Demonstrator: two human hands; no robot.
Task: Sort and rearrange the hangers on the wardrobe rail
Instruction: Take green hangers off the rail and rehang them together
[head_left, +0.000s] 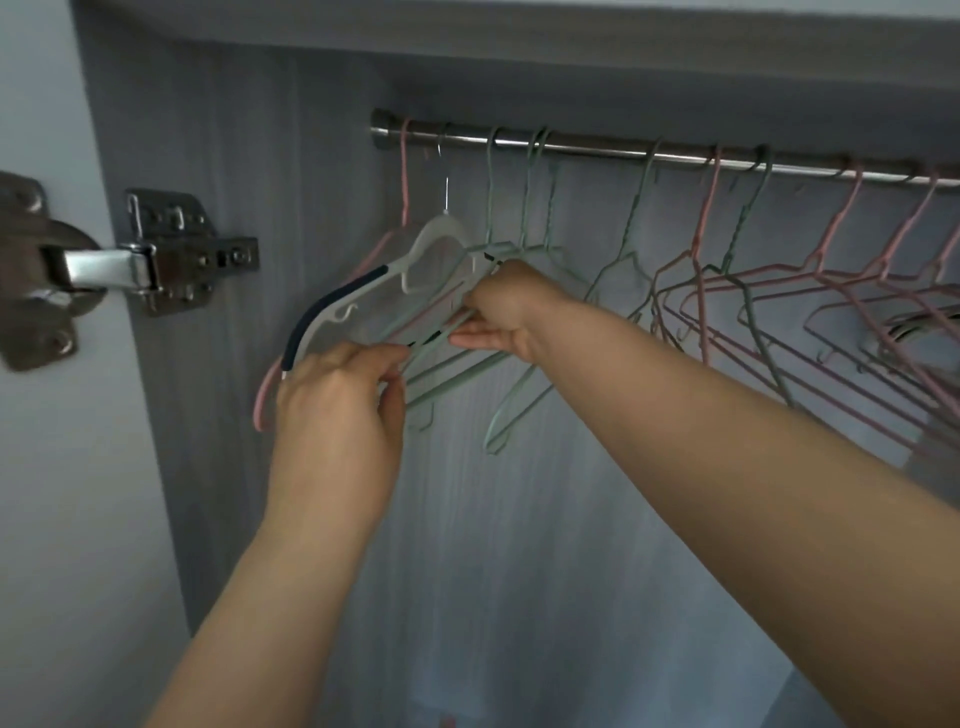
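A metal wardrobe rail (582, 146) runs across the top and carries several wire hangers. At its left end hang a pink hanger (404, 182), a white plastic hanger (441, 231) with dark grips, then several green hangers (524, 218). Farther right, pink hangers (841, 275) and a darker green one (748, 223) hang mixed. My left hand (337, 395) pinches the lower bar of a green hanger (447, 371). My right hand (506, 312) grips the same bunch of green hangers higher up, its fingers closed around the wires.
The grey wardrobe side wall (208, 156) is close on the left, with a metal door hinge (171, 254) on it. The top panel (571, 57) sits just above the rail. The back wall is bare below the hangers.
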